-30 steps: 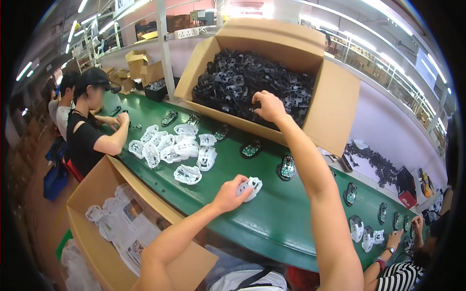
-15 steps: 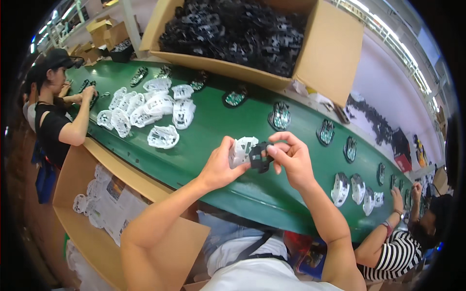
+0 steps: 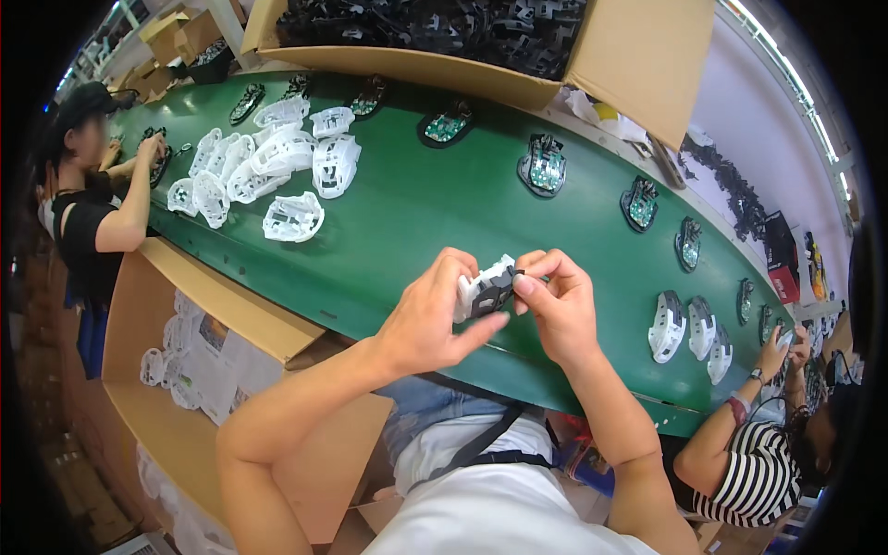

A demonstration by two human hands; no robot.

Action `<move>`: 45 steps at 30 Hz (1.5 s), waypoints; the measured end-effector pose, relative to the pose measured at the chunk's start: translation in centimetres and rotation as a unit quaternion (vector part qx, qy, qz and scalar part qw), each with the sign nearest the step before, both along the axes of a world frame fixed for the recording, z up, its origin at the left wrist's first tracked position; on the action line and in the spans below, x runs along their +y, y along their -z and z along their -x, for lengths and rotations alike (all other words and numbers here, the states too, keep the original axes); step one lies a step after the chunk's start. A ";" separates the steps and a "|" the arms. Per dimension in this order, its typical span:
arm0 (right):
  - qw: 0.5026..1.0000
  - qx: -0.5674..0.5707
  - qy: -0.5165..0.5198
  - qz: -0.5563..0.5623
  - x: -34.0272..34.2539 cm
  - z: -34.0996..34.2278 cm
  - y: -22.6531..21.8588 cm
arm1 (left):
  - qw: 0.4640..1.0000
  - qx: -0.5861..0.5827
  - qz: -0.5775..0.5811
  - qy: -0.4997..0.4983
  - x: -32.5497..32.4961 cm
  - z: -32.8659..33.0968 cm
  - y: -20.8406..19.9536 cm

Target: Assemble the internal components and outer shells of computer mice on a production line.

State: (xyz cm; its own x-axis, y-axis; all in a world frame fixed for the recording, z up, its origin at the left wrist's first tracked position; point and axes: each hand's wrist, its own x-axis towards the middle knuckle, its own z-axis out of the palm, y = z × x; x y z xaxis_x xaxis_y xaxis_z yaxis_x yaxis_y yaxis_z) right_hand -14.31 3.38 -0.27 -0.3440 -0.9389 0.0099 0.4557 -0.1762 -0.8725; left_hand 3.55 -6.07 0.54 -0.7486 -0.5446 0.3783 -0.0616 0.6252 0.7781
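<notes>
Over the near edge of the green belt, my left hand (image 3: pixel 418 319) grips a white plastic shell (image 3: pixel 462 301), its thumb stretched out below the part. A black plastic piece (image 3: pixel 492 292) lies against the shell's right side. My right hand (image 3: pixel 564 310) pinches the black piece's upper right end between thumb and fingertips. The fingers hide part of both pieces, so I cannot tell whether they are locked together.
White shells (image 3: pixel 294 218) lie grouped on the green belt (image 3: pixel 398 222) at left. Mouse bases with circuit boards (image 3: pixel 543 166) line its far side; black-and-white shells (image 3: pixel 668 328) sit right. A carton (image 3: pixel 638 65) of black parts stands beyond. Co-workers sit at both sides.
The black piece has swung in against the white shell, and both have tilted. My left thumb has come off the shell and stretched out. The whole view has shifted, with the belt higher in it.
</notes>
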 end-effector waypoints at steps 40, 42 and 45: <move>0.940 0.314 0.012 0.130 -1.6 -2.2 1.1 | 0.967 -0.022 0.250 -0.033 -1.7 -1.2 0.1; 0.932 0.324 0.011 0.164 -1.7 -1.8 0.9 | 0.957 -0.025 0.289 -0.026 -2.3 -1.8 -0.9; 0.908 0.359 0.016 0.214 -2.0 -1.3 0.0 | 0.961 0.031 0.274 0.020 -3.2 -2.2 -2.0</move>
State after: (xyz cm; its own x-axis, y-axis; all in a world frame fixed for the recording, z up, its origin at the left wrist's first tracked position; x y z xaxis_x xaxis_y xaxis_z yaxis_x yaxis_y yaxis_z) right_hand -13.04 1.41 -0.28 -0.1324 -0.7857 0.6042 -0.2146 -0.5724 -0.7914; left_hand 5.77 -9.32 2.58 -0.7314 -0.2218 0.6449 0.0064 0.9433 0.3318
